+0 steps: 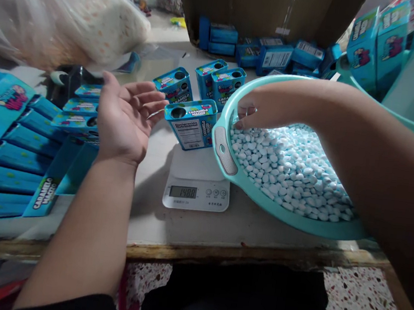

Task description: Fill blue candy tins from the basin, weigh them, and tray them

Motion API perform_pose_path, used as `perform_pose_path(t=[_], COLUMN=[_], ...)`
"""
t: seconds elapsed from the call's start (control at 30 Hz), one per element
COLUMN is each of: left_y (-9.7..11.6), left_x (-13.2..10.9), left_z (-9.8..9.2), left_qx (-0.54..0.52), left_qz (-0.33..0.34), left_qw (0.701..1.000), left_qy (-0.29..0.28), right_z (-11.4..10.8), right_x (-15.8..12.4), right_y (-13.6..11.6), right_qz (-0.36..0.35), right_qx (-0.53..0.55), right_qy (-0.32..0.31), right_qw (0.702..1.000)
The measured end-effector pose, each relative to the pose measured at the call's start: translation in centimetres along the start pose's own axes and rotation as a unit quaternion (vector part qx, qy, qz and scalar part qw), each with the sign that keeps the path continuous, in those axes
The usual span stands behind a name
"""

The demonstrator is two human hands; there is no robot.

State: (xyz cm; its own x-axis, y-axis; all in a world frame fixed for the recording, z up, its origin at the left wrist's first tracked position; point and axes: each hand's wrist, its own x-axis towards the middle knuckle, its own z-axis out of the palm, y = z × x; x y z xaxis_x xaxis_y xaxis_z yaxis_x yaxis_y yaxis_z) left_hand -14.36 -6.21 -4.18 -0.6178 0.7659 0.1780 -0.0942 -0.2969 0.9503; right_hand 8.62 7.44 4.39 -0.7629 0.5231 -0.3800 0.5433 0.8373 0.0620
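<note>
My left hand (pixel 127 115) is held palm up with its fingers spread, empty, just left of a blue candy box (pixel 191 125) that stands on a white kitchen scale (pixel 198 184) reading 148.8. My right hand (pixel 261 111) reaches into a teal plastic basin (pixel 226 150) full of small pale blue and white candies (pixel 291 170). Its fingers are curled down into the candies at the basin's far left edge; what they hold is hidden.
Three more open-topped blue boxes (pixel 204 82) stand behind the scale. Blue display trays (pixel 13 161) with boxes lie at the left. A large plastic bag (pixel 58 11) sits at the back left, a cardboard carton (pixel 266 11) with blue boxes behind, more boxes (pixel 379 45) at the right.
</note>
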Motion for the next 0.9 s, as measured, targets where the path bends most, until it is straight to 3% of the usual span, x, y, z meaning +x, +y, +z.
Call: perform_pose_path(t=[0.6,0.9], left_y=[-0.3,0.9], left_x=[0.1,-0.5], left_z=[0.1,1.3], left_qx=[-0.005,-0.02], left_qz=[0.002,-0.042], left_qw=[1.0,0.999], left_qy=[0.003,0.026], right_z=[-0.1,-0.3], right_x=[0.0,-0.2], right_y=[-0.2,-0.3], right_qz=[-0.004,-0.002], right_qx=[0.002,0.004], right_qy=[0.003,0.006], right_qw=[1.0,1.0])
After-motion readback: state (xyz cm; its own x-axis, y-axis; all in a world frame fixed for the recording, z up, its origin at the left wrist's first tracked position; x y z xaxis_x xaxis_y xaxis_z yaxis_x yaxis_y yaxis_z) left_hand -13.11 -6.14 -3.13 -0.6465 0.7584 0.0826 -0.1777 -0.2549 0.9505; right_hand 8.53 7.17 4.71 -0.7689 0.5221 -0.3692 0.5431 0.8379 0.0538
